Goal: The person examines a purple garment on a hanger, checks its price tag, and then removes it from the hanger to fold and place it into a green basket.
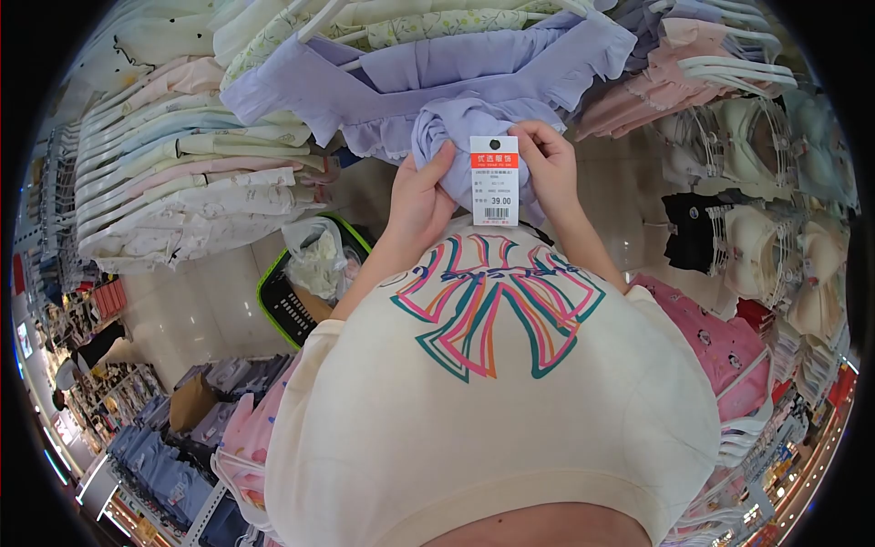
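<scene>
A lavender garment with ruffled shoulders hangs on a white hanger in front of me, and its lower cloth is bunched up between my hands. My left hand is closed around the left side of the bunched lavender cloth, thumb on top. A white price tag with a red band and the figure 39.00 faces me upright. At the tag's upper right edge, my right hand pinches with thumb and fingers beside the cloth. The fingers under the cloth are hidden.
Light-coloured clothes hang densely on the left. A pink garment and several bras hang on the right. On the tiled floor stands a black basket with a green rim, holding a plastic bag.
</scene>
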`<state>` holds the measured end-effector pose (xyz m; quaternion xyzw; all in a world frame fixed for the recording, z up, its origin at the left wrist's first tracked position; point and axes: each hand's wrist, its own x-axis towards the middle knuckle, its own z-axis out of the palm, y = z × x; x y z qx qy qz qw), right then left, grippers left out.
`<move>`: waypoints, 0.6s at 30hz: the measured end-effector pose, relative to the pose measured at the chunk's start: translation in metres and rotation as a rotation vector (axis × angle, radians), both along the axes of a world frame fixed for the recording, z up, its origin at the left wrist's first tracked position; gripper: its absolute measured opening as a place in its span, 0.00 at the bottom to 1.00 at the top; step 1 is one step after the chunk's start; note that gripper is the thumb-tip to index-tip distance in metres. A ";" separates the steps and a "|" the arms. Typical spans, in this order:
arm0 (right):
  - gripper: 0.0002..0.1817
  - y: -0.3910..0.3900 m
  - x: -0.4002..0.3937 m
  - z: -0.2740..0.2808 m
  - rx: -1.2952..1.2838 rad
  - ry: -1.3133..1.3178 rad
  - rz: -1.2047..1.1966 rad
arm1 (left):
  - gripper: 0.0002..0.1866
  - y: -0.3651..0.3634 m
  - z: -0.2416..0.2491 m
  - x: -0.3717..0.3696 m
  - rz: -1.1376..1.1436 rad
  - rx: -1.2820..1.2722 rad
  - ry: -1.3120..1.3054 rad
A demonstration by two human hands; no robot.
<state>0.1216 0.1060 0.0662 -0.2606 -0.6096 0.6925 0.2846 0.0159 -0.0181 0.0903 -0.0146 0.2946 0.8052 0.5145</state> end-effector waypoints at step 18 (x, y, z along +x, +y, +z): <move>0.07 -0.024 0.002 -0.009 0.021 0.032 -0.052 | 0.16 -0.021 -0.011 0.001 -0.013 -0.007 0.024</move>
